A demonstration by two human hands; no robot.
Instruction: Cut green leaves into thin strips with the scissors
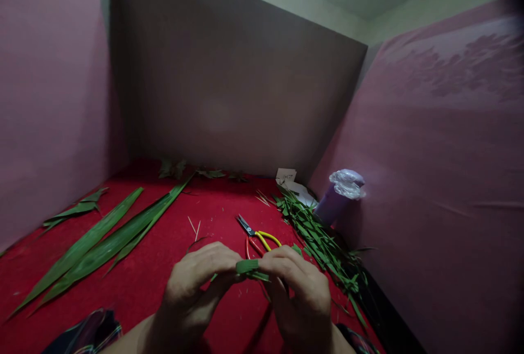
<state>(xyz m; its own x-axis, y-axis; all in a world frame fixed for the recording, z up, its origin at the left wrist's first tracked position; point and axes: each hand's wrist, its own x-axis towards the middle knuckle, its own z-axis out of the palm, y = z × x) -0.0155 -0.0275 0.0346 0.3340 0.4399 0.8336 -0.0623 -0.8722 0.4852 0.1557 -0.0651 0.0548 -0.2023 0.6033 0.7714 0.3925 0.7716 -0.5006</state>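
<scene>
Between my two hands is a folded strip of green leaf (248,266), held level just above the red cloth. My left hand (200,283) pinches its left end, and my right hand (297,291) grips the right end, with fingers and thumbs closed on it. Part of the strip is hidden by the fingertips. Just beyond the hands lie scissors (250,230) with one yellow and one red handle, blades pointing away; my right hand covers part of the handles.
Long green leaves (104,239) lie at left on the red cloth (164,283). A heap of narrow leaf strips (315,234) runs along the right, beside a purple cylinder (333,201) topped with clear plastic. Thin sticks (197,230) and white papers (301,193) lie farther back. Walls enclose three sides.
</scene>
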